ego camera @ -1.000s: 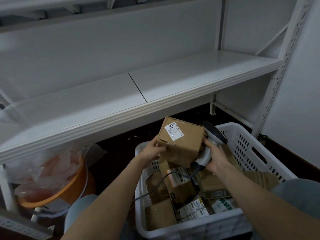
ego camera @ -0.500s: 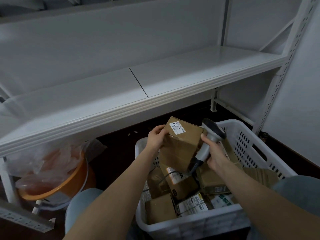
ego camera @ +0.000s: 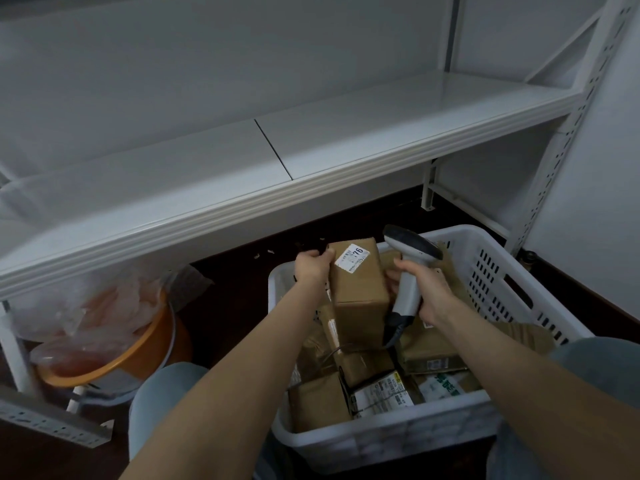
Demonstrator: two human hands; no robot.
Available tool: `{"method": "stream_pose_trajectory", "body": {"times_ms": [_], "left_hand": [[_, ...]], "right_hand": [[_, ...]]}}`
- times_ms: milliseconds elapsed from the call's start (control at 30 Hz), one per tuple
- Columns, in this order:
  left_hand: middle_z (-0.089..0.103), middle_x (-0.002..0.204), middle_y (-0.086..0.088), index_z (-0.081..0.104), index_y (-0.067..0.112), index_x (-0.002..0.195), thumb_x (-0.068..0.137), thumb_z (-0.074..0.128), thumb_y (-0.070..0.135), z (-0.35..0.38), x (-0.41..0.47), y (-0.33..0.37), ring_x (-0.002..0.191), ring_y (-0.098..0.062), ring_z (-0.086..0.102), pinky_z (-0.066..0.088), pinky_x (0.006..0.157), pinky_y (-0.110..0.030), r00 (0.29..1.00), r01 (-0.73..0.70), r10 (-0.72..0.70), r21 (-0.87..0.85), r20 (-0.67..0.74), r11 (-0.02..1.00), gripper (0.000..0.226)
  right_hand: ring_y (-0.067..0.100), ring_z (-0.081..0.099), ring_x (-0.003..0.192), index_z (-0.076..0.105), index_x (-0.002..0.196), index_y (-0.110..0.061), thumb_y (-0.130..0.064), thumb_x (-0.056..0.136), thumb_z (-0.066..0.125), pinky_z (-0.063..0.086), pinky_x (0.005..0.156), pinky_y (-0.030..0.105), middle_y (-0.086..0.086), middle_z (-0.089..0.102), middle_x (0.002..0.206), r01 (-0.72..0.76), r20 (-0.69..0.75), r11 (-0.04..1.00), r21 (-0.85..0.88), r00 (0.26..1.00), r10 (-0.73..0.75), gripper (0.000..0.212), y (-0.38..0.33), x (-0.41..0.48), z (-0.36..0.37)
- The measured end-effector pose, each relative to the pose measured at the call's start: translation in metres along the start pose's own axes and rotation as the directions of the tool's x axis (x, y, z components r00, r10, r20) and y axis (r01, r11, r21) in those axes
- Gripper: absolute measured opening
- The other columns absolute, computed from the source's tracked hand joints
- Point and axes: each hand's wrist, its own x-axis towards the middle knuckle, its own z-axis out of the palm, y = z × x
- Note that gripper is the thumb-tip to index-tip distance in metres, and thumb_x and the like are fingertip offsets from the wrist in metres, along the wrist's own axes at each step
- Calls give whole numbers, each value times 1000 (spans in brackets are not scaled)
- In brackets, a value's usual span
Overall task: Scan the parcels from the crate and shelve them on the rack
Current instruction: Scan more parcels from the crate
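Box (ego camera: 360,289): held up just above the crate (ego camera: 381,445), far-left end, below and in front of the shelf (ego camera: 311,161). Not shelved yet.

Hands:
- Left hand (ego camera: 311,268) is clamped on the box's upper left edge, fingers over the top.
- Right hand (ego camera: 420,289) is wrapped round the scanner (ego camera: 410,251) handle. Its fingertips sit against the box's right side; can't tell if they bear any load.

Handling (judgement):
- Plain brown carton, stiff, corners square, no visible crush. Probably light, since one hand mostly carries it.
- Cardboard isn't slippery. Edge grip works for turning it; for the lift to the shelf I'd take it across two opposite faces or from under.
- White label (ego camera: 353,258) faces up on the top face. Keep fingers off it.
- Scanner head sits beside and behind the box and isn't aimed at the label, so I'd say the scan isn't lined up yet.
- Scanner cable (ego camera: 391,336) drops into the crate and could snag on parcels.

Counts:
- 1 box in hand, 1 scanner, 1 crate.
- Parcels (ego camera: 318,403) left in the crate: roughly seven. They overlap and the light is dim, so that's approximate. Mix of cartons and flatter packets.
- 1 shelf board in full view, two panels with a seam, nothing on it.
- 1 orange bin (ego camera: 114,362) with a plastic liner under the shelf at left.
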Motion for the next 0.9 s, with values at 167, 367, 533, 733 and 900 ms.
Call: {"method": "stream_pose_trajectory", "body": {"times_ms": [167,367,533,733,900], "left_hand": [[59,127,-10,45,12,142,82,73,25,3,-7,3,107,-25,59,51,92,-39,969,-68,34,133,243,989,67],[33,148,-6,18,30,152,73,73,56,9,-12,21,133,-28,34,35,106,-47,845,-535,323,658,426,530,101],[15,152,-12,-11,24,152,66,76,61,11,-15,-9,141,-34,18,26,111,-58,908,-402,225,886,353,233,128],[12,154,-14,-10,19,152,75,72,55,3,-12,-40,142,-36,18,27,110,-59,948,-311,147,920,282,239,118],[9,155,-14,-12,19,152,75,75,49,-14,-2,-68,144,-33,12,16,116,-54,914,-381,267,872,305,307,120]], "right_hand": [[26,66,96,61,109,-18,-20,91,65,53,78,41,9,71,102,-85,69,980,181,995,74,19,6,-10,-1],[33,62,105,60,103,-16,-20,91,63,46,101,48,15,66,109,-99,82,939,329,994,76,12,16,-14,8],[37,55,120,57,115,-19,-22,93,61,41,105,53,12,58,130,-131,128,937,323,987,94,22,28,-11,21],[25,56,90,58,117,-10,-26,88,68,50,82,43,11,58,106,-120,60,980,158,992,112,35,31,-9,27],[25,55,83,57,115,-12,-24,88,68,46,65,41,10,54,95,-182,18,977,115,983,181,32,43,-3,9]]}}
